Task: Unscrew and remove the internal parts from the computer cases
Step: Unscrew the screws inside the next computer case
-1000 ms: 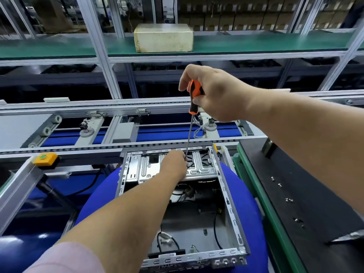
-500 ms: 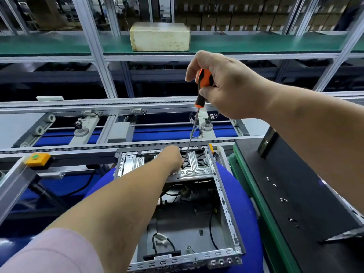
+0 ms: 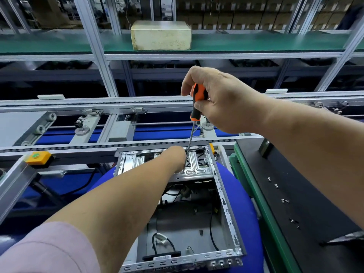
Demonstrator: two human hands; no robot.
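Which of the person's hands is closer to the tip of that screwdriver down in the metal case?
Left. The left hand rests on the drive bracket right beside the screwdriver tip. The right hand grips the orange handle high above it.

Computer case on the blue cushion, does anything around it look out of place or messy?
Only the loose screws, scattered singly and in pairs along the black mat right of the computer case rather than gathered in a container. Nothing looks damaged.

The right hand (image 3: 222, 99) grips an orange-and-black screwdriver (image 3: 194, 119), its tip on the metal drive bracket (image 3: 197, 166) at the twelve o'clock end of the open computer case (image 3: 226, 209). The left hand (image 3: 177, 158) rests there. Loose screws (image 3: 284, 200) lie at three o'clock.
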